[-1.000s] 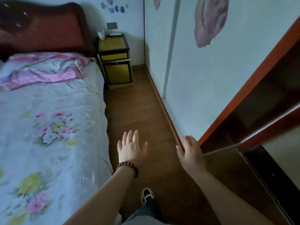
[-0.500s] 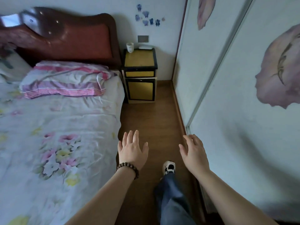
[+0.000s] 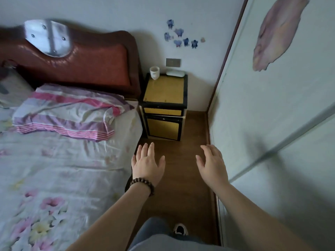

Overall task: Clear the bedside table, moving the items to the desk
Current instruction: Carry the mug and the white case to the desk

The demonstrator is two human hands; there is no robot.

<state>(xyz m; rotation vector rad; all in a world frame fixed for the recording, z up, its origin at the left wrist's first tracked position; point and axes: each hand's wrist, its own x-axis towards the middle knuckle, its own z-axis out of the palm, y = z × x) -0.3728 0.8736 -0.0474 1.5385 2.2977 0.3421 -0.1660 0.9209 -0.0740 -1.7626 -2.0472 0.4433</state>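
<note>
Bedside table (image 3: 164, 91), yellow top with black edging, stands between bed (image 3: 63, 160) and sliding wardrobe door (image 3: 272, 124); white cup (image 3: 154, 72) at its back left corner, flat white item (image 3: 175, 73) along its back edge. Left hand (image 3: 147, 164) with bead bracelet (image 3: 142, 184) and right hand (image 3: 211, 164), both empty with fingers spread, held above brown wood floor (image 3: 181, 187).

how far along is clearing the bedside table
Nothing looks done yet: the cup and a flat white item sit at the back of the bedside table. Nothing is in hand; the left hand and right hand are open and empty, short of the table. Both items remain to be picked up and carried to the desk, which is out of view.
</note>
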